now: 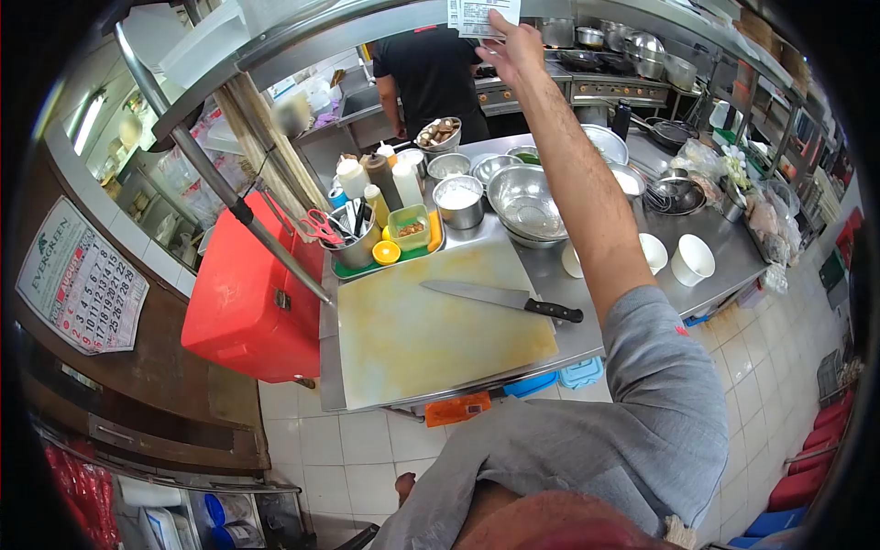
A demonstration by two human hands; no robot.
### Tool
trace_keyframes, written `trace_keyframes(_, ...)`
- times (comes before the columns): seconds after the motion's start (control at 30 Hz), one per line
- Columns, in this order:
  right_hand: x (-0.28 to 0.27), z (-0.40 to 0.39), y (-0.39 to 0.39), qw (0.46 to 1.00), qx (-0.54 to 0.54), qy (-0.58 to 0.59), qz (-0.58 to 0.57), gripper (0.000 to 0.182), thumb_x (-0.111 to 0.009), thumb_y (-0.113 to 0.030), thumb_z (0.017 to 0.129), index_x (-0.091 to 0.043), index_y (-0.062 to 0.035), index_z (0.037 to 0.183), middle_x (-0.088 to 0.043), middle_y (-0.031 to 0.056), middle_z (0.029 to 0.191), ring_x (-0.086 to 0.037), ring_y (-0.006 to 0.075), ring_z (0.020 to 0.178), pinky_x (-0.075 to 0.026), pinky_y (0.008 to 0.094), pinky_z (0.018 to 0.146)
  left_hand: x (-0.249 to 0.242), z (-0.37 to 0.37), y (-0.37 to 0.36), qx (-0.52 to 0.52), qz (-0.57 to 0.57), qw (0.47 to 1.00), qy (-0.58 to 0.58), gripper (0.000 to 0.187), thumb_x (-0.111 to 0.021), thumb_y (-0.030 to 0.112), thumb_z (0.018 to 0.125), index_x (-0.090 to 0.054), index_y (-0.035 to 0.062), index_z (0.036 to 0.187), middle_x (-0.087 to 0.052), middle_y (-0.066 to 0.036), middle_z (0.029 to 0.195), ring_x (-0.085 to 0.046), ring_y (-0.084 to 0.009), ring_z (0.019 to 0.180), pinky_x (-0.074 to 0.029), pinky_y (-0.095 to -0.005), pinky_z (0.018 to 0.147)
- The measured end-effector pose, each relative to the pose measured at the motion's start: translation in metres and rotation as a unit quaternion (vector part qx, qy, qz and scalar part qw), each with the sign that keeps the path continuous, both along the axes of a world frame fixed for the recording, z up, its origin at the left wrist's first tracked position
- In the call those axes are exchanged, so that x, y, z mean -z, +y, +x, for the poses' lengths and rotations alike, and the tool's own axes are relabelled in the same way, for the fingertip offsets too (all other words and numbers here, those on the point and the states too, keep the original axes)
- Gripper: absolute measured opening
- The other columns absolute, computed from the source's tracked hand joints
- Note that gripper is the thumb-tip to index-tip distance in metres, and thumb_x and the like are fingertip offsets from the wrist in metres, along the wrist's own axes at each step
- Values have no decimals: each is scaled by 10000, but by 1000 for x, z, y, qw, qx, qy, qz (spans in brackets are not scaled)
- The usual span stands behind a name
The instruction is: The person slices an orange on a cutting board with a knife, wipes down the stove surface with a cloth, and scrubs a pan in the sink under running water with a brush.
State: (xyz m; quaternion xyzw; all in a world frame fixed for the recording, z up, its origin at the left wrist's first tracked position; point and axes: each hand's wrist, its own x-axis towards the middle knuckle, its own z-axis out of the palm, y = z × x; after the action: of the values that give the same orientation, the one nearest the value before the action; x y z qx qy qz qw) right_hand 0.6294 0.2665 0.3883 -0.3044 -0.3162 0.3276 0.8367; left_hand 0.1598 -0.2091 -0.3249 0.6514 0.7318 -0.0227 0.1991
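"Printed slips (478, 20) against the overhead shelf's (367, 41) front edge. Can you read anything around them?"

"Starting left, the calendar (78, 284) says EVERGREEN over its dates; the red heading is tough to make out."

"And the left hand (404, 484)?"

"Likely that sliver past the shirt (550, 449); how open, or holding what, I can't tell. The knife (500, 295) lies near the cutting board's (431, 344) right edge."

"How do the slips look?"

"White, overlapping, with dark lines of type too small to read. Their tops are cut off. The right hand (515, 49) touches them, half open, thumb across the front; I can't tell whether hidden fingers pinch them. Further right, a white cup (692, 260) stands toward the counter's (736, 254) right front corner."
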Motion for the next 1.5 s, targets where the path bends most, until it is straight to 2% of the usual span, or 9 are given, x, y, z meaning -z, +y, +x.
trace_keyframes(0.1,-1,4,14,963,-241,12,116,264,-613,-116,816,-512,2,1029,-602,112,917,-577,228,853,-478,417,708,1,3,-1,-16,41,999,-25,137,-541,172,725,-653,97,752,-639,-110,784,-601,-288,746,-476,-410,643)
trace_keyframes(0.23,-9,-1,5,983,-159,66,70,194,-569,-44,826,-529,7,1009,-607,127,951,-599,240,827,-510,408,687,3,12,5,1,214,976,-50,145,-540,181,723,-643,80,711,-636,-114,745,-593,-284,700,-465,-411,610)
trace_keyframes(0.33,-4,10,-7,995,-32,66,71,316,-615,58,728,-484,28,1015,-601,146,906,-625,243,666,-516,309,442,-3,14,12,-100,113,982,-110,144,-540,180,722,-639,77,706,-633,-116,740,-588,-283,692,-458,-414,603)
trace_keyframes(0.6,-7,59,-15,999,-8,-36,34,305,-664,-14,728,-513,7,992,-610,118,900,-608,241,786,-538,366,616,-10,19,12,-45,65,994,-75,142,-540,177,719,-628,68,694,-625,-122,725,-574,-281,672,-439,-422,584)
trace_keyframes(0.7,-20,46,-26,999,35,-16,7,578,-729,-29,659,-378,-15,1118,-535,147,1018,-545,253,894,-509,437,690,-7,22,20,21,42,998,-48,142,-540,177,718,-623,65,690,-622,-124,720,-569,-280,664,-432,-425,577)
trace_keyframes(0.83,-31,41,-7,994,110,-18,21,627,-729,1,600,-296,-85,1045,-511,156,933,-555,214,732,-461,314,450,-1,29,31,28,35,998,-48,142,-540,175,716,-617,61,684,-619,-128,713,-562,-279,654,-423,-429,568)
trace_keyframes(0.9,-27,43,8,985,164,-38,21,632,-736,-30,579,-310,-62,1045,-420,196,1025,-509,292,912,-455,393,756,6,28,37,15,39,997,-58,142,-540,175,715,-614,59,681,-617,-129,709,-558,-279,649,-418,-430,563)
trace_keyframes(1.0,-27,30,-26,963,238,-119,-31,607,-736,-107,595,-344,-63,1057,-330,180,1084,-461,317,980,-385,411,879,8,33,45,-1,44,996,-71,142,-540,174,714,-610,55,677,-614,-131,704,-553,-278,642,-411,-433,556)
trace_keyframes(1.5,42,44,-46,934,307,-157,95,406,-655,-259,722,-522,-43,1039,-324,137,1046,-407,220,902,-383,335,825,7,41,35,34,22,998,-39,149,-540,169,709,-588,40,654,-600,-143,677,-528,-275,603,-376,-448,521)
